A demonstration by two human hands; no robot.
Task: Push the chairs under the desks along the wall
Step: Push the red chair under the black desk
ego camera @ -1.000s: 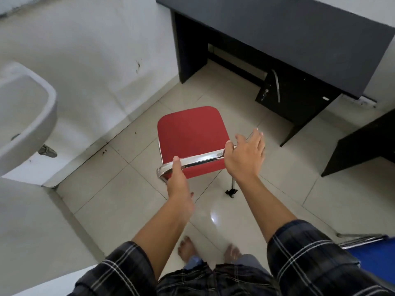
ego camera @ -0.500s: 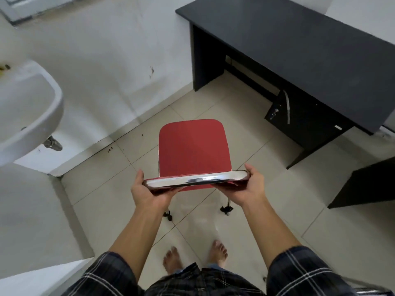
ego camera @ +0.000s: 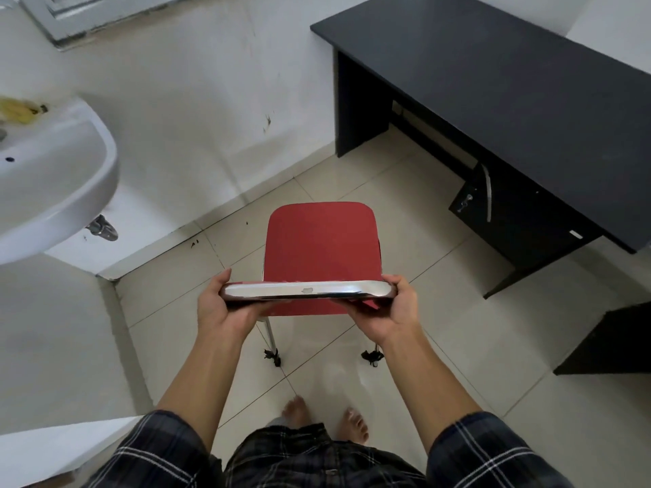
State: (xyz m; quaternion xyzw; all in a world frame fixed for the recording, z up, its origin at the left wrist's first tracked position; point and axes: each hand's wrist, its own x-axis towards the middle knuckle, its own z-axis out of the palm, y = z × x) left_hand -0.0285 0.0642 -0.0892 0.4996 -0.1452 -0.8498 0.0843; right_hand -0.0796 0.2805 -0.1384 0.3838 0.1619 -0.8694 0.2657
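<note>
A red chair [ego camera: 320,248] with a chrome frame stands on the tiled floor in front of me, its seat pointing away. My left hand [ego camera: 220,306] grips the left end of the chrome top rail of its backrest. My right hand [ego camera: 389,309] grips the right end of the same rail. A black desk [ego camera: 493,89] with a drawer unit stands against the wall at the upper right, its leg space open and about a chair's length beyond the seat.
A white washbasin [ego camera: 53,177] juts out from the left wall. Part of a second black desk [ego camera: 613,343] shows at the right edge. A white surface [ego camera: 53,452] sits at the lower left. My bare feet stand behind the chair's rear legs.
Both hands shifted from the top of the rail to its two ends. The chair has turned square to me, and the desk and washbasin now sit lower in the view.
</note>
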